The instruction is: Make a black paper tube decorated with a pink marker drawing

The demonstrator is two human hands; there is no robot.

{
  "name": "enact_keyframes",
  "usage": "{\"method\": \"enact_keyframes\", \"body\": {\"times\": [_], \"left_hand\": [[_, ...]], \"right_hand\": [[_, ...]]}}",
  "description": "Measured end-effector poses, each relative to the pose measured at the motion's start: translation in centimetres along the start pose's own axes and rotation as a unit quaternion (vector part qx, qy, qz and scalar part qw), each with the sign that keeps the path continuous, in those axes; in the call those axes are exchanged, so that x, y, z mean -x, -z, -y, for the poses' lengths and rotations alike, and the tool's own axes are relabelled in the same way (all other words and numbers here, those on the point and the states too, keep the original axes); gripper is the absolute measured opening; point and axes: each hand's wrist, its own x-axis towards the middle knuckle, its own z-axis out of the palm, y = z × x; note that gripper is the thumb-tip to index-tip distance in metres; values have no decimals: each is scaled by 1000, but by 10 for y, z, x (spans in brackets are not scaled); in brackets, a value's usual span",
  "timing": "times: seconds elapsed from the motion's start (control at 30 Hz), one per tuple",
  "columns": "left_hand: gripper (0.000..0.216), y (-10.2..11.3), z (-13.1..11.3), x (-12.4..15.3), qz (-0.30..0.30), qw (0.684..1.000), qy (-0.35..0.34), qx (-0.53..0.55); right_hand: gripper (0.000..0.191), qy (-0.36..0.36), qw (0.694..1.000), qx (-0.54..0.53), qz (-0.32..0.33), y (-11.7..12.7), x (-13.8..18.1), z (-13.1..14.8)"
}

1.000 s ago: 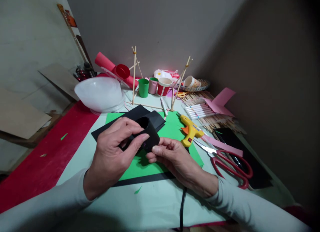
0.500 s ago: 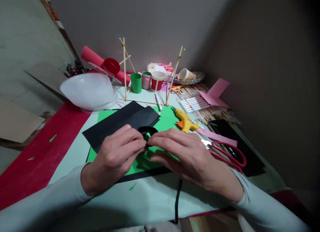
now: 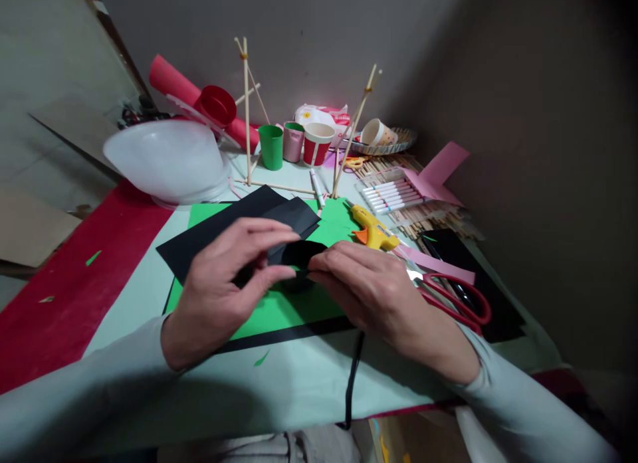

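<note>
Over the green paper [image 3: 294, 310], a strip of black paper is curled into a ring [image 3: 302, 252]. My right hand [image 3: 376, 287] pinches the ring's right side between thumb and fingers. At the ring's left, my left hand [image 3: 214, 287] has its thumb and fingers spread apart, with the fingertips near the paper; whether they touch it I cannot tell. Behind my left hand lie sheets of black paper [image 3: 224, 227]. A yellow glue gun [image 3: 371, 227] rests past my right hand, and red-handled scissors [image 3: 456, 307] lie partly hidden beside my right wrist.
Stick frames [image 3: 246, 117] stand at the back near a green cup [image 3: 271, 147], a pink cup [image 3: 293, 143] and a red-and-white cup [image 3: 318, 144]. A translucent bowl [image 3: 164, 161] is at left. Markers [image 3: 391, 196] and pink paper [image 3: 436, 177] lie right. A black cord [image 3: 353, 383] hangs over the front edge.
My left fingers have opened away from their pinch on the black paper. The ring now shows wider, with my right hand still on it. The whole view has shifted slightly.
</note>
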Motion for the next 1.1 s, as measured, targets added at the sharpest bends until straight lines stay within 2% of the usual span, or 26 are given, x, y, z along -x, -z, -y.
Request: {"method": "enact_keyframes", "body": {"times": [0.07, 0.13, 0.23, 0.33, 0.5, 0.63, 0.77, 0.87, 0.93, 1.0, 1.1], "left_hand": [[17, 1, -1, -1, -41, 994, 98, 11], [10, 2, 0, -2, -52, 977, 195, 64], [13, -1, 3, -2, -22, 938, 300, 172], [23, -4, 6, 1, 19, 899, 359, 250], [28, -5, 2, 4, 67, 861, 379, 332], [31, -2, -5, 6, 52, 858, 378, 344], [21, -2, -6, 7, 20, 862, 384, 330], [30, -2, -6, 3, 37, 867, 383, 318], [39, -1, -7, 0, 49, 854, 379, 352], [43, 1, -8, -2, 50, 821, 390, 413], [36, 2, -9, -3, 42, 774, 430, 463]], "right_hand": [[10, 7, 1000, -5, -24, -1, -2, -4], [8, -2, 999, -14, -36, 0, -4, -6], [4, -40, 995, -41, -77, 6, -6, -7], [6, -109, 980, -98, -136, 12, -7, -8], [10, -208, 922, -248, -213, 11, -9, -6], [11, -246, 879, -328, -244, 7, -13, -2], [9, -271, 850, -378, -247, 3, -15, 1], [9, -278, 841, -397, -239, 0, -14, 2], [9, -276, 843, -397, -235, 0, -13, 3], [9, -269, 847, -394, -235, 0, -13, 5], [10, -260, 850, -392, -235, -2, -12, 6]]}}
